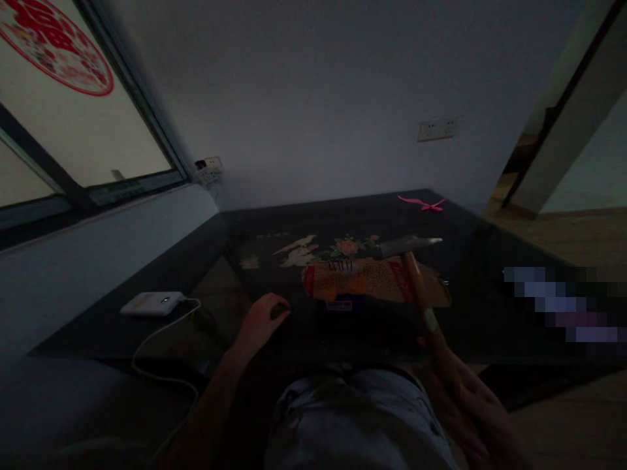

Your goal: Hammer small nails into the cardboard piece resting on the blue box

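Observation:
My right hand (473, 405) is wrapped round the wooden handle of a hammer (416, 281). The metal head is raised over the right part of a flattened, printed cardboard piece (367, 281). Several thin dark upright pieces, like nails (339, 265), line its far left side. Beneath the cardboard's front edge shows a small dark blue box (339, 305). To the left, my left hand (264, 320) rests low over the dark table, thumb and forefinger curled towards each other. Whatever it pinches, if anything, is too dark to name.
A white power bank (153, 303) with a white cable (147, 346) lies on the table's left. Pink scissors-like handles (424, 203) lie at the far right edge. The dark glossy tabletop (274, 225) meets the wall, with sockets (438, 129) above. A blurred patch covers the right side.

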The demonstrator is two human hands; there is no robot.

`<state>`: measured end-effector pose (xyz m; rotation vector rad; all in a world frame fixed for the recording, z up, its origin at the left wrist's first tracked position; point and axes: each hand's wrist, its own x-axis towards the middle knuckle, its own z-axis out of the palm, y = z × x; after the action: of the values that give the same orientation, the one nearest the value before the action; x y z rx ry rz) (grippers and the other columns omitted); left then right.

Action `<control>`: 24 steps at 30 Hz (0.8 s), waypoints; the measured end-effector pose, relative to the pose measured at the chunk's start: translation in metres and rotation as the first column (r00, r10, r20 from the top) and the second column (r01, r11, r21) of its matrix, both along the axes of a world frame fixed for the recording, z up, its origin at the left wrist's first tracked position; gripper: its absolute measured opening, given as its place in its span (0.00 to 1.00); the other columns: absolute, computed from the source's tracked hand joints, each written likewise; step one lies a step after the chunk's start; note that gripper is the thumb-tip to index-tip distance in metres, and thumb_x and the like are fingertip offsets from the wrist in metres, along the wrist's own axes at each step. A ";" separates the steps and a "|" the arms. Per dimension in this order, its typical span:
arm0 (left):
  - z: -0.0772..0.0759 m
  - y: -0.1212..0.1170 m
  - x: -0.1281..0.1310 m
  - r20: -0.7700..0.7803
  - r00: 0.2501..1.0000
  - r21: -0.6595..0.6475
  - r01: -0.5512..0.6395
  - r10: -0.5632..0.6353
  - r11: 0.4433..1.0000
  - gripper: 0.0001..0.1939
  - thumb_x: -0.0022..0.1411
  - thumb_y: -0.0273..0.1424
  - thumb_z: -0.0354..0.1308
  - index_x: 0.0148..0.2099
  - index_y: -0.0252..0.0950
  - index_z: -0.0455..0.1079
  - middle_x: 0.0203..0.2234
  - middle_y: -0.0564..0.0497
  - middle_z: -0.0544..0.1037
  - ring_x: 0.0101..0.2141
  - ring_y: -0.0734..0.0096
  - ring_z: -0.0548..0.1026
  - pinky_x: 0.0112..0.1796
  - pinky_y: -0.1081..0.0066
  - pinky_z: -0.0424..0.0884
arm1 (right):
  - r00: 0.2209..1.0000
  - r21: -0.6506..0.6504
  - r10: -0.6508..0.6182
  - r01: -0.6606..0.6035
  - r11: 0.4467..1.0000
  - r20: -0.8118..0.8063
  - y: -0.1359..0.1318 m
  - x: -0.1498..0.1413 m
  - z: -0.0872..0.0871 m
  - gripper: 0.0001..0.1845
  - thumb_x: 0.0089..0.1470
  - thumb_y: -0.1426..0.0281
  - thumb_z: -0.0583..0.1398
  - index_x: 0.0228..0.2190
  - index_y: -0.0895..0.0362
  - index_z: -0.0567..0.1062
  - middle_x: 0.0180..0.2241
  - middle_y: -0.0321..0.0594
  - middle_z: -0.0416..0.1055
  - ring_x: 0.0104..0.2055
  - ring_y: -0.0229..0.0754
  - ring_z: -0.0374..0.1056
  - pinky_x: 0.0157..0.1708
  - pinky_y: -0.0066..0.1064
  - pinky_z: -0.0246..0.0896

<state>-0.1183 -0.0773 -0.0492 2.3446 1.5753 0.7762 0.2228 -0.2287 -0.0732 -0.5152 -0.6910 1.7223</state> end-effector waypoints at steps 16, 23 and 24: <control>0.015 -0.007 0.024 -0.109 0.990 -0.012 0.091 -0.092 0.996 0.07 0.62 0.31 0.51 0.36 0.37 0.69 0.32 0.50 0.76 0.34 0.66 0.73 0.36 0.67 0.68 | 0.971 -0.058 -0.144 0.158 0.986 0.193 0.003 0.000 0.014 0.23 0.48 0.60 0.65 0.47 0.47 0.72 0.18 0.29 0.64 0.08 0.21 0.47 0.08 0.13 0.44; 0.054 -0.018 0.030 0.311 0.943 -0.008 0.131 -0.122 0.991 0.09 0.55 0.35 0.60 0.39 0.40 0.75 0.31 0.51 0.80 0.32 0.67 0.77 0.35 0.70 0.73 | 0.953 -0.068 -0.201 0.221 0.973 0.225 0.007 0.002 0.018 0.23 0.46 0.59 0.66 0.46 0.46 0.74 0.18 0.30 0.63 0.08 0.23 0.47 0.06 0.16 0.46; 0.061 -0.015 0.035 0.345 0.930 0.043 0.123 -0.130 0.991 0.08 0.54 0.35 0.60 0.36 0.39 0.75 0.31 0.51 0.80 0.32 0.66 0.77 0.35 0.69 0.73 | 0.948 -0.079 -0.216 0.240 0.968 0.233 0.008 0.001 0.018 0.23 0.45 0.59 0.66 0.46 0.46 0.75 0.18 0.30 0.63 0.08 0.24 0.48 0.06 0.16 0.46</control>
<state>-0.0832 -0.0922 0.0118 2.1466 1.2602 1.1069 0.2242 -0.2212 -0.0553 -0.8399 -0.6709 1.5012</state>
